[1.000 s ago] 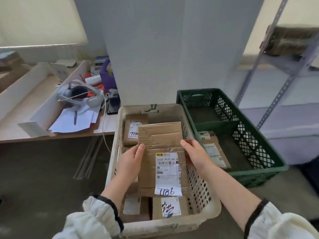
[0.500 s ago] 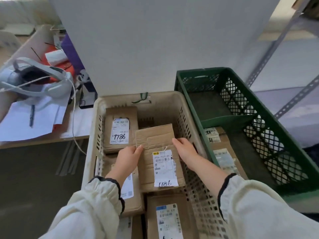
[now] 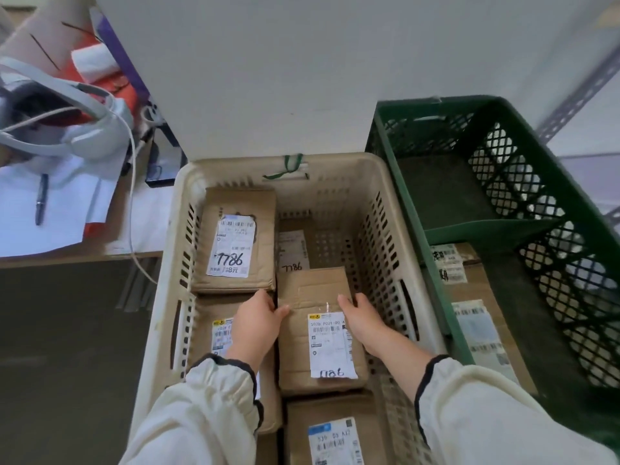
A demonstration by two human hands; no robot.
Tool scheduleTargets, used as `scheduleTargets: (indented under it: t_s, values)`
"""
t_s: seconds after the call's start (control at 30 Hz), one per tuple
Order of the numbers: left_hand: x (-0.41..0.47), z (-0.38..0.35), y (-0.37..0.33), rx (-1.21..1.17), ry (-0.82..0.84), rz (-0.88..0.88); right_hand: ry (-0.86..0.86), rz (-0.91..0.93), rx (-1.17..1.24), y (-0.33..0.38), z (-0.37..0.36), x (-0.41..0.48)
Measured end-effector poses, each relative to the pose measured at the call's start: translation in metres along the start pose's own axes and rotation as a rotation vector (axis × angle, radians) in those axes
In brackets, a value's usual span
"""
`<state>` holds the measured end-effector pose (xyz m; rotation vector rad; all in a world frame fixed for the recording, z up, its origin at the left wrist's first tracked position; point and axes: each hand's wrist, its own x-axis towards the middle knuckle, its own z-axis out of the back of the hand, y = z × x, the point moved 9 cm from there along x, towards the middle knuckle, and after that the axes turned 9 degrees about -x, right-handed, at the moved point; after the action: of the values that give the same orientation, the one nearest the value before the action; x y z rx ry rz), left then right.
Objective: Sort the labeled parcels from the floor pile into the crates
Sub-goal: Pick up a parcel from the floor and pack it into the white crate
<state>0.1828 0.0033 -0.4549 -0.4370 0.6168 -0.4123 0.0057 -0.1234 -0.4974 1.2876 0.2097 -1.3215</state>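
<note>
A flat cardboard parcel (image 3: 312,293) is gripped by its two long edges inside the beige crate (image 3: 339,162), in the crate's right half. The left hand (image 3: 258,318) is curled round the parcel's left edge, with a fingertip laid on the top face; the right hand (image 3: 360,318) is clamped on the right edge, thumb on top and the other fingers tucked down the side next to the slotted crate wall. A white shipping label (image 3: 330,345) is stuck to the near half of the parcel and is marked by hand with what is read as 7786. Whether the parcel is fully set down or held just above what lies beneath cannot be told.

Other parcels are seen in the same crate: a far-left parcel (image 3: 235,239) bearing a label marked 7786, a lower parcel (image 3: 293,250) partly hidden beyond the gripped one, a left parcel (image 3: 208,330) under the left forearm, and a near parcel (image 3: 332,427) at the bottom edge of the view. Both forearms are covered by cream sleeves with dark cuffs.

Just beside the beige crate, on its right, a green crate (image 3: 436,105) is placed — labeled brown boxes (image 3: 476,327) are held in its near part. To the left, a white headset (image 3: 90,135), papers (image 3: 70,196) and a pen (image 3: 41,199) are laid on a low wooden table (image 3: 80,258)
</note>
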Motion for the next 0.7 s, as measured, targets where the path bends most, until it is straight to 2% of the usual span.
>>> scheduleTargets:
  t_s: [0.27,0.43,0.57,0.7]
  values:
    - [0.002,-0.010,-0.002,0.137,-0.008,0.007,-0.034,0.028,-0.047,-0.009,-0.008,0.012]
    - [0.001,-0.011,-0.003,0.150,-0.010,-0.013,-0.004,-0.032,-0.085,-0.009,-0.006,0.006]
    - [-0.007,-0.011,-0.010,0.162,0.085,-0.045,-0.018,-0.018,-0.160,0.000,0.012,-0.007]
    - [-0.028,-0.001,-0.030,0.239,0.186,-0.121,-0.047,0.085,-0.206,0.015,0.036,-0.035]
